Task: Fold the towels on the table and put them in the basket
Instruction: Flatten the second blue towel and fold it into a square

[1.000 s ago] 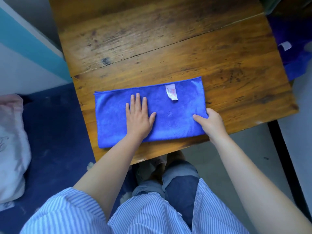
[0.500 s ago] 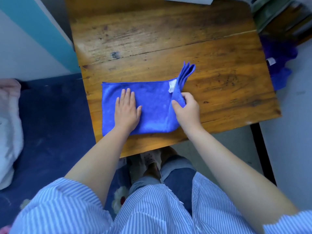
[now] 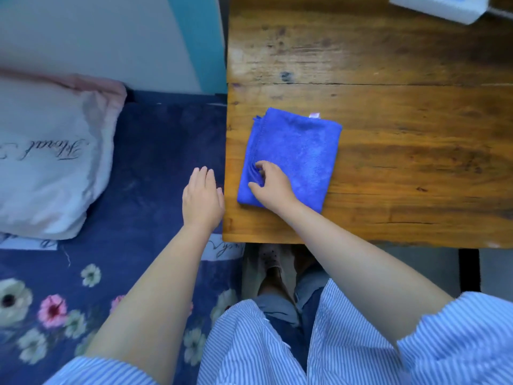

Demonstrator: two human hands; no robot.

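Towel (image 3: 299, 151) first, though from my seat the wooden table (image 3: 402, 112) is the biggest thing in view: broad planks, worn brown varnish, dark knots and a long crack along a board seam. To its left I see a dark blue floral bedspread (image 3: 144, 151), soft and matte, with pink and white blossoms printed near its lower edge. On it lies a pale pink pillow (image 3: 47, 151), plump and creased, carrying black cursive lettering that reads upside down from here; I cannot make out the words with any certainty. A white box (image 3: 441, 6) is cut off by the top edge of the frame at the table's far right.

The bright blue towel is fuzzy microfibre, folded into a thick, roughly square pad near the table's left edge, with stacked hems showing along its left side. A small pinkish label (image 3: 315, 115) peeks out at its far edge, too small to read.

My right hand (image 3: 273, 184) rests on the towel's near left corner, fingers curled and pinching the layered edge, so the cloth puckers beneath them. My left hand (image 3: 202, 195) sits just beside the table's left edge, over the bedspread, apart from the towel, with fingers straight and together, holding nothing. Striped blue-and-white sleeves (image 3: 458, 337) cover my upper arms.
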